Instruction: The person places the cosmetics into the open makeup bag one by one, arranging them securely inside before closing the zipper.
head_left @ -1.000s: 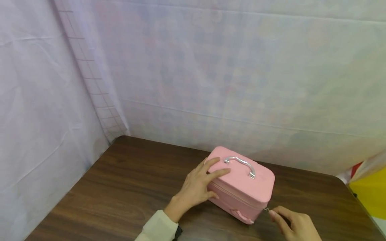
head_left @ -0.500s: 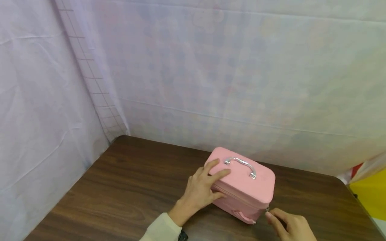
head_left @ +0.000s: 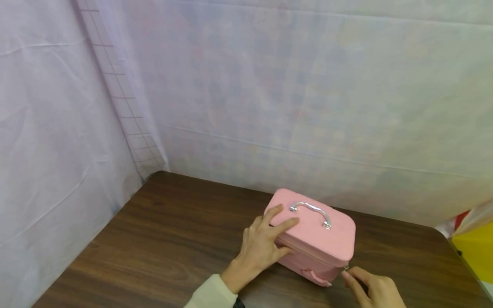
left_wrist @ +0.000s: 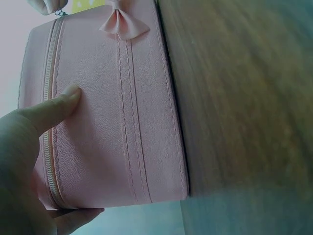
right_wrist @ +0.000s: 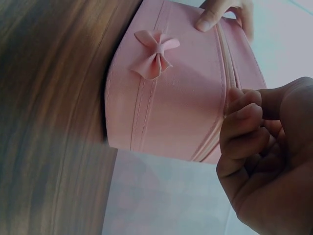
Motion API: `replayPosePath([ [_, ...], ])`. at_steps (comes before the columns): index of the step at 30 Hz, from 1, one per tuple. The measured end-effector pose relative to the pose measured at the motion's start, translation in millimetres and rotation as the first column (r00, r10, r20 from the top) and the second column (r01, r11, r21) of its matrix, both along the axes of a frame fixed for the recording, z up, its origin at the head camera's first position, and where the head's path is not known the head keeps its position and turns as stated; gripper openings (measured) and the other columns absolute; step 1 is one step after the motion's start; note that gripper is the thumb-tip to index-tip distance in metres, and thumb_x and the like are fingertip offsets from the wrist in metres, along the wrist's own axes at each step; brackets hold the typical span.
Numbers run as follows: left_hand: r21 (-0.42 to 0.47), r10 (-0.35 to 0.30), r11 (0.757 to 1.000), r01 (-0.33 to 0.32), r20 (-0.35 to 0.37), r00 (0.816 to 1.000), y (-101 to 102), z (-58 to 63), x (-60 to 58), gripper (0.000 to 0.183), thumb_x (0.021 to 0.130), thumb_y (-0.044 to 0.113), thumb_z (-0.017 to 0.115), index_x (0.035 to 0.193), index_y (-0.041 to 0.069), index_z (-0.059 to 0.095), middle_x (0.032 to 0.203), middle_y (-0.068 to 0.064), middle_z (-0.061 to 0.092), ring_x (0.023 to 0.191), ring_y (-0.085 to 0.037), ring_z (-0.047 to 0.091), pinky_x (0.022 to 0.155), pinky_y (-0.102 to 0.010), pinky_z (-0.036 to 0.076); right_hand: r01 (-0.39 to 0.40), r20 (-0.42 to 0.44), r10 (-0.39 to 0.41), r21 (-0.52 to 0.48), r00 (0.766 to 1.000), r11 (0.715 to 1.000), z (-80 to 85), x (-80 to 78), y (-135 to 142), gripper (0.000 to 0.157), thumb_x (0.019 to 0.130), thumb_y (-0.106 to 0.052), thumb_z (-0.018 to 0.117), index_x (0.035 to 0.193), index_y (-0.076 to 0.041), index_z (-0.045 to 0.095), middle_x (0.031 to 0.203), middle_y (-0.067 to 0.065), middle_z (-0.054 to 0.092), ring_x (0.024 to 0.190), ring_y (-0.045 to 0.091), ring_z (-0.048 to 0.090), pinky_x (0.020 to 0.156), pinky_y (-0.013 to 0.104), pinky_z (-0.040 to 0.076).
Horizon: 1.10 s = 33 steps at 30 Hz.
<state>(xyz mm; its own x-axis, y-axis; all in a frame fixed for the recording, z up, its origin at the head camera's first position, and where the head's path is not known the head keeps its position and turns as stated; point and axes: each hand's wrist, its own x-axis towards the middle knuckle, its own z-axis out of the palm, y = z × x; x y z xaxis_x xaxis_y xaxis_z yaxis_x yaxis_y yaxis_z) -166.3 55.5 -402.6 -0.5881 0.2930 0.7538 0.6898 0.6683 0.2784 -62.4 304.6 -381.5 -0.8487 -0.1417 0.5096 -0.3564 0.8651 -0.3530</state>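
A pink cosmetic case (head_left: 310,231) with a silver handle (head_left: 311,209) on its lid stands on the wooden table. My left hand (head_left: 259,244) grips its left end, fingers spread over the lid and thumb on the front face, just past the zipper (left_wrist: 48,98). At the right front corner, the curled fingers of my right hand (head_left: 373,287) pinch the zipper pull (head_left: 345,268), mostly covered by the fingertips. The right wrist view shows this hand (right_wrist: 264,147) beside the zipper line. A pink bow (right_wrist: 156,51) decorates the front. The lid is down.
The brown table (head_left: 169,239) extends left of the case, with its back edge close behind. Pale patterned cloth (head_left: 292,94) hangs behind the table, and white cloth (head_left: 50,128) hangs at the left. Something yellow (head_left: 475,252) shows beyond the right edge.
My left thumb has moved up along the case's front and the left hand slightly rightward. The right hand has come a little closer to the corner, still pinching the pull. The head view shifted slightly.
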Motion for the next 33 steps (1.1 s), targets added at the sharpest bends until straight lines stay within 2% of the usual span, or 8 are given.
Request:
replayPosePath([
  [5,0.011,-0.016,1.0,0.016,-0.012,1.0,1,-1.9,-0.9,0.08,0.053,0.048,0.09,0.126,0.04,0.06,0.14,-0.002,0.046,0.077,-0.023,0.06,0.046,-0.022,0.043,-0.021,-0.03,0.021,-0.002,0.999,1.0,-3.9,0.3,-3,0.027,0.082,-0.004,0.072,0.071,-0.025,0.058,0.052,-0.025,0.027,0.042,-0.009,0.023,0.036,0.015,0.025],
  [10,0.018,-0.012,1.0,0.012,-0.015,1.0,2,-2.7,-1.0,0.079,0.052,0.049,0.09,0.125,0.04,0.061,0.14,-0.001,0.047,0.076,-0.023,0.06,0.046,-0.025,0.044,0.018,-0.027,-0.019,-0.019,0.999,1.0,-4.1,1.7,-7,0.027,0.083,-0.006,0.072,0.069,-0.025,0.058,0.051,-0.025,0.029,0.042,-0.007,0.026,0.037,0.016,0.026],
  [16,0.017,-0.005,1.0,0.005,-0.008,1.0,3,-2.7,-1.3,0.079,0.053,0.049,0.09,0.126,0.041,0.06,0.14,-0.001,0.047,0.077,-0.022,0.06,0.046,-0.025,0.044,0.011,-0.059,-0.014,-0.057,0.998,0.998,-3.8,2.2,-15,0.024,0.081,-0.004,0.072,0.07,-0.023,0.062,0.052,-0.027,0.032,0.041,-0.008,0.027,0.037,0.014,0.026],
  [23,-0.065,-0.022,0.998,0.02,-0.029,0.999,-1,-1.9,-6.5,0.079,0.057,0.056,0.086,0.129,0.041,0.057,0.142,0.0,0.044,0.078,-0.02,0.056,0.044,-0.02,0.039,0.072,0.022,-0.07,-0.096,0.997,0.993,-3.6,4.8,-26,0.021,0.085,-0.005,0.069,0.073,-0.02,0.063,0.049,-0.026,0.035,0.039,-0.007,0.032,0.037,0.018,0.031],
  [27,-0.112,-0.03,0.993,0.028,-0.013,0.999,-6,-2.2,-10.5,0.08,0.057,0.059,0.084,0.13,0.042,0.055,0.142,0.003,0.041,0.082,-0.018,0.052,0.047,-0.021,0.04,0.094,0.069,-0.086,-0.111,0.994,0.989,-3.4,5.8,-30,0.021,0.088,-0.007,0.067,0.073,-0.021,0.062,0.049,-0.023,0.037,0.039,-0.004,0.035,0.037,0.019,0.032],
  [33,-0.106,-0.034,0.994,0.037,0.03,0.999,-6,-0.1,-9.8,0.079,0.058,0.058,0.084,0.13,0.042,0.055,0.142,0.005,0.04,0.083,-0.017,0.05,0.047,-0.019,0.036,0.101,0.042,-0.097,-0.1,0.994,0.99,-4.7,4.4,-31,0.022,0.087,-0.007,0.067,0.072,-0.022,0.061,0.049,-0.026,0.037,0.04,-0.005,0.036,0.037,0.018,0.031],
])
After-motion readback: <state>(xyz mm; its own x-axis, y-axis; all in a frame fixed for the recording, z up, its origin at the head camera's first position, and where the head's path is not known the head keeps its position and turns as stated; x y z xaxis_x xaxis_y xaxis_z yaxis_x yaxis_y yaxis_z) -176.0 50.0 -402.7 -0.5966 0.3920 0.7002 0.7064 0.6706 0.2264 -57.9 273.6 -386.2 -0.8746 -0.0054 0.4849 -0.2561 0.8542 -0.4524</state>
